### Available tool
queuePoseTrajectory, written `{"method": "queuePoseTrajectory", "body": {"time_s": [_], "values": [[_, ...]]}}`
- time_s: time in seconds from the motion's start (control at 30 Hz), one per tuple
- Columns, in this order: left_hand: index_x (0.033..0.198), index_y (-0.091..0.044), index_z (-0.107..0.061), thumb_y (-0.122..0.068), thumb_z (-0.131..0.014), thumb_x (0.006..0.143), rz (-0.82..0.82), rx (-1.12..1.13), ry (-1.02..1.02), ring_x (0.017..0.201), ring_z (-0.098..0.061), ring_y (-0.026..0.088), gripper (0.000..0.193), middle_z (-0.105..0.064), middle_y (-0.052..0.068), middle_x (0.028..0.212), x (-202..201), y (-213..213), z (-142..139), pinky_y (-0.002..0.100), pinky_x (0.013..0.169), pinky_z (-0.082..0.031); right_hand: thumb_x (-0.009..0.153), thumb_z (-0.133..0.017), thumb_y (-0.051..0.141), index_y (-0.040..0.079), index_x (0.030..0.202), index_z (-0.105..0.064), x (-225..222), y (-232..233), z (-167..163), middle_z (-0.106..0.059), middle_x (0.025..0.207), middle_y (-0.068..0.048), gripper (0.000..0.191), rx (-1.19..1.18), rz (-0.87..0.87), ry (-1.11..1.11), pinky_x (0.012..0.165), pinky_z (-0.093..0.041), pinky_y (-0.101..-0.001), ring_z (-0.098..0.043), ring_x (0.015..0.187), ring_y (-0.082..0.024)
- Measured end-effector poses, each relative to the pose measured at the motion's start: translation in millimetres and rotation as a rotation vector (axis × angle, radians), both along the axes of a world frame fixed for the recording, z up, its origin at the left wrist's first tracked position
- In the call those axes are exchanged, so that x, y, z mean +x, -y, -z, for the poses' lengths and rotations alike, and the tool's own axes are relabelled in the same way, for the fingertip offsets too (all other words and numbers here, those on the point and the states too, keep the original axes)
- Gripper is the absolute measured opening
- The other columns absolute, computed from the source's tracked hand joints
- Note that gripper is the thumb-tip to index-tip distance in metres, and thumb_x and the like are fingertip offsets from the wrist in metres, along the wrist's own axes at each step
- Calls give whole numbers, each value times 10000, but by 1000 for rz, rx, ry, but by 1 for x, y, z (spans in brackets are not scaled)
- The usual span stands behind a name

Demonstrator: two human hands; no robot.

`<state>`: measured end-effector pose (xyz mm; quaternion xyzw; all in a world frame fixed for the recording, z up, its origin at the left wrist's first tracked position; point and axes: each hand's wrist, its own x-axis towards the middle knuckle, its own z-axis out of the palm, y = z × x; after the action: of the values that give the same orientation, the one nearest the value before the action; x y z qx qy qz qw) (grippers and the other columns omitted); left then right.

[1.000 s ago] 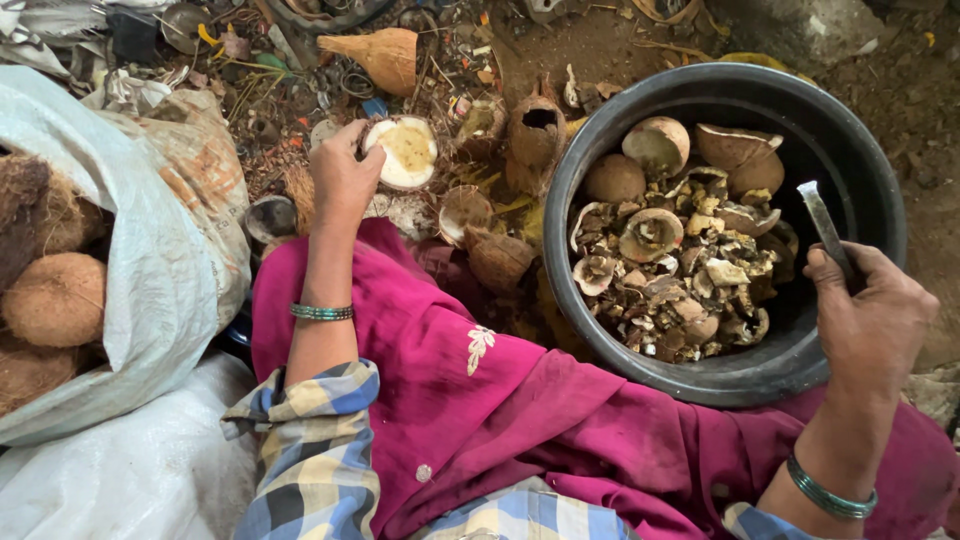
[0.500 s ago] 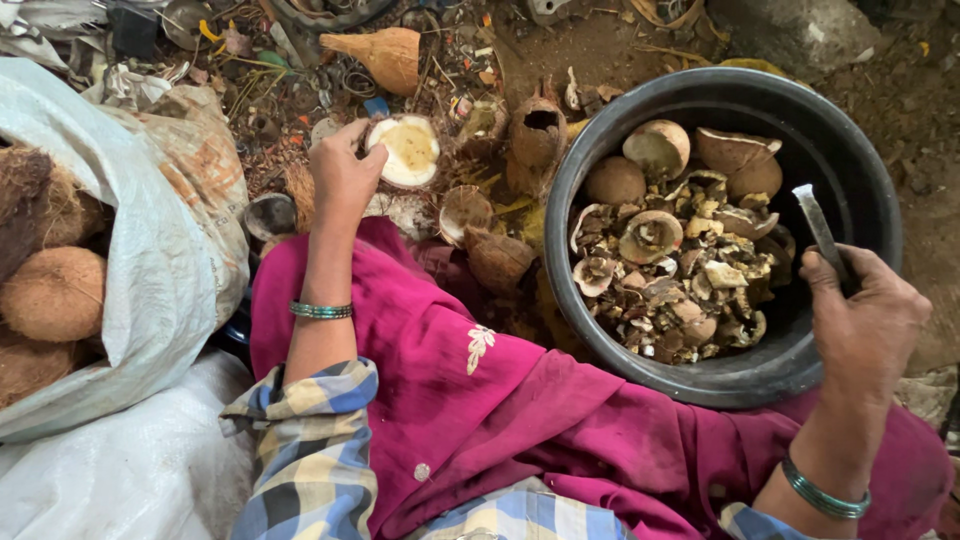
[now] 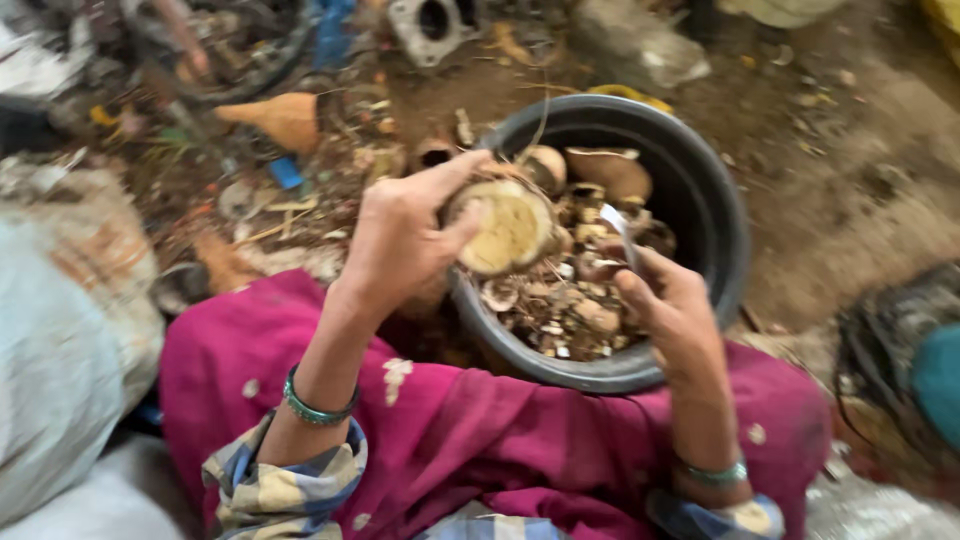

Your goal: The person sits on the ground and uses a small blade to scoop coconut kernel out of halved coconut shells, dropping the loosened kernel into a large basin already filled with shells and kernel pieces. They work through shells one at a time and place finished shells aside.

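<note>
Left hand [image 3: 400, 245]: you clench a halved coconut [image 3: 505, 228].
Right hand [image 3: 665, 310]: grasps a blade [image 3: 622, 232].
Tub [image 3: 715, 215]: partly filled with pieces.

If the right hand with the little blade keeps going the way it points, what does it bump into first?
Probably the coconut half held in the left hand. The right hand points its blade up and left toward it, over the tub. The picture is blurry and depth is unclear, so the blade might pass just behind.

Halved coconut [image 3: 505, 228] in left hand [image 3: 405, 240]
</note>
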<state>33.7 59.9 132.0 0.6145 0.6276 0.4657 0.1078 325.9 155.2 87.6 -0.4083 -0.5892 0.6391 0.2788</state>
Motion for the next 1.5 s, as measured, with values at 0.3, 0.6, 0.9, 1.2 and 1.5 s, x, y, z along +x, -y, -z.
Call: {"method": "queuePoseTrajectory", "body": {"time_s": [0.3, 0.6, 0.9, 1.2, 1.5], "values": [[1409, -101, -606, -240, -751, 914, 184, -75, -61, 957, -749, 329, 534, -752, 178, 1041, 82, -60, 9, 424, 824, -580, 990, -680, 224, 2, 1229, -704, 9, -13, 28, -640, 760, 99, 327, -138, 203, -90, 466, -318, -191, -469, 552, 21], [1578, -114, -320, -578, -524, 965, 106, -32, 1182, 1393, -491, 277, 795, -467, 126, 1566, 100, -50, 72, 447, 1071, -427, 982, -692, 226, 45, 1216, -703, 6, -13, 27, -514, 672, 124, 296, -165, 292, -295, 421, -214, -185, -333, 483, 30], [1391, 33, -557, -765, -432, 971, 207, 191, 2030, 1092, -708, 336, 910, -671, 203, 1287, 118, -34, 115, 470, 967, -600, 960, -723, 215, 13, 1265, -670, -31, 21, 23, -581, 737, 102, 370, -195, 61, -286, 440, -224, -183, -360, 513, 28], [1342, -33, -607, -604, -611, 947, 99, 147, 2002, 1070, -718, 309, 694, -709, 170, 1228, 91, -23, 113, 461, 918, -635, 868, -683, 249, 157, 1343, -575, -18, 5, -3, -736, 980, 90, 496, 68, -15, 214, 514, -564, -216, -650, 740, -3], [1328, -36, -597, -409, -654, 952, -61, -44, 1940, 1070, -722, 312, 533, -711, 164, 1235, 85, -38, 137, 458, 883, -628, 956, -628, 92, 54, 1192, -704, 40, -26, 24, -720, 1007, -202, 251, 892, 124, 798, 810, -535, -509, -680, 916, -414]]}}
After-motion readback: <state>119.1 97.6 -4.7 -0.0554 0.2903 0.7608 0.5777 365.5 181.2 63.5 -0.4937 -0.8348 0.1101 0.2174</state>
